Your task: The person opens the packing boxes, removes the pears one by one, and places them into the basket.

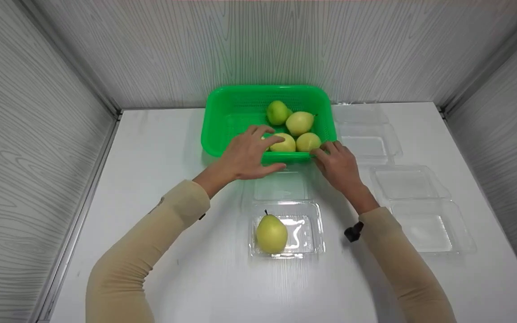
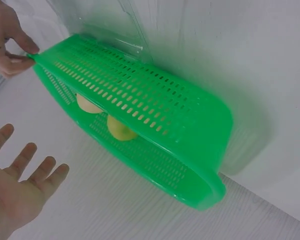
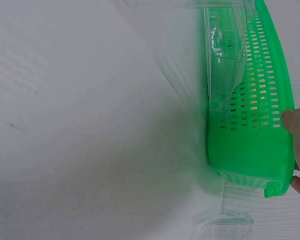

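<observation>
A green plastic basket [image 1: 236, 94] at the back of the table holds several yellow-green pears [image 1: 300, 123]. My right hand [image 1: 340, 168] pinches the basket's near rim at its right corner; the right wrist view shows the thumb [image 3: 289, 120] on the outside. Over the near rim hangs my left hand [image 1: 250, 154], fingers spread and reaching above the pears, apart from the basket in the left wrist view. Nearer to me, a single pear [image 1: 272, 234] with its stem up lies in the left half of an opened clear plastic box [image 1: 317, 229].
Two more opened clear boxes stand on the right, one at the back [image 1: 366, 146] beside the basket and one nearer [image 1: 424, 231]. The lid [image 1: 281, 186] of the middle box lies toward the basket's front. Wood-grain panels [image 1: 168, 54] enclose the white table [image 1: 204, 278].
</observation>
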The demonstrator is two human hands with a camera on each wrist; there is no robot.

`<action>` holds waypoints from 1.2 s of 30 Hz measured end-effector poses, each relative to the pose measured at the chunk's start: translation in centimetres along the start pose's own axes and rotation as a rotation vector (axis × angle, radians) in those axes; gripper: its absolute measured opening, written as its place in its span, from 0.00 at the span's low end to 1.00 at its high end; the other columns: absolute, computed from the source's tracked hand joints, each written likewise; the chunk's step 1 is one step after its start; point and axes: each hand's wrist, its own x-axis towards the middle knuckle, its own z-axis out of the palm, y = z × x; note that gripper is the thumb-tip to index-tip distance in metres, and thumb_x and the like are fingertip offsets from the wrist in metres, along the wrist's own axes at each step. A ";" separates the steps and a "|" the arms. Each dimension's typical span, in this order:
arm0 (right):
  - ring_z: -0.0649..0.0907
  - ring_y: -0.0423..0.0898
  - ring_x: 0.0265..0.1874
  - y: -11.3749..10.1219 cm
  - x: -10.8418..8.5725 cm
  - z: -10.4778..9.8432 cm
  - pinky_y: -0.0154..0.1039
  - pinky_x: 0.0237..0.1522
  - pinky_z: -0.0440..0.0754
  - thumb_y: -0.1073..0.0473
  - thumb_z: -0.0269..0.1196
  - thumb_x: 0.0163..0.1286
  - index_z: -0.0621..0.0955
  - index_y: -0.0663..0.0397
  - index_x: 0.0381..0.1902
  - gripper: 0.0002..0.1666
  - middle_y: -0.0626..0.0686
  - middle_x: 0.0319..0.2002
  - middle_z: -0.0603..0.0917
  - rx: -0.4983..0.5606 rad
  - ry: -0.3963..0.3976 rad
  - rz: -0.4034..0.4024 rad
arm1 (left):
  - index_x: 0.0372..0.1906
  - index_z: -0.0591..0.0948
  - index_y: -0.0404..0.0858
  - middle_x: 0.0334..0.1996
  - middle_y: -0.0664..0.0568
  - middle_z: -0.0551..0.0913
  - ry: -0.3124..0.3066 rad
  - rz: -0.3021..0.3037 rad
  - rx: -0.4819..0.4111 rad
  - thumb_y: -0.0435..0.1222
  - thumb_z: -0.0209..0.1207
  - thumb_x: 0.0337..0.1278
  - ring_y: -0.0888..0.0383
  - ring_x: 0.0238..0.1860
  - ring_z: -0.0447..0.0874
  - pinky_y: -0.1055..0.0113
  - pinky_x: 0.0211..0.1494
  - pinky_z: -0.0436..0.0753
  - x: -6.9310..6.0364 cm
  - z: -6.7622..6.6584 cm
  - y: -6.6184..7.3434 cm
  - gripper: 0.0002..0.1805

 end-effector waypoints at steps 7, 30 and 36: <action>0.84 0.59 0.42 0.0 0.0 -0.1 0.53 0.39 0.87 0.57 0.71 0.72 0.87 0.51 0.46 0.08 0.58 0.42 0.84 -0.009 0.001 -0.003 | 0.71 0.79 0.52 0.72 0.44 0.75 -0.010 0.122 0.007 0.62 0.63 0.64 0.43 0.73 0.74 0.44 0.67 0.85 -2.9 0.6 1.9 0.34; 0.84 0.59 0.42 0.3 -0.1 0.2 0.53 0.41 0.88 0.58 0.72 0.70 0.86 0.50 0.45 0.08 0.58 0.41 0.84 -0.002 0.021 -0.006 | 0.67 0.81 0.56 0.68 0.50 0.79 -0.141 0.276 0.113 0.60 0.65 0.63 0.46 0.71 0.75 0.51 0.61 0.89 -9.6 4.8 4.4 0.29; 0.83 0.59 0.41 0.3 -0.2 0.2 0.53 0.40 0.87 0.58 0.72 0.69 0.87 0.50 0.46 0.09 0.58 0.42 0.84 -0.006 0.027 -0.010 | 0.63 0.84 0.55 0.66 0.50 0.81 -0.159 0.297 0.118 0.58 0.64 0.65 0.48 0.69 0.76 0.55 0.61 0.89 -10.5 6.1 4.9 0.25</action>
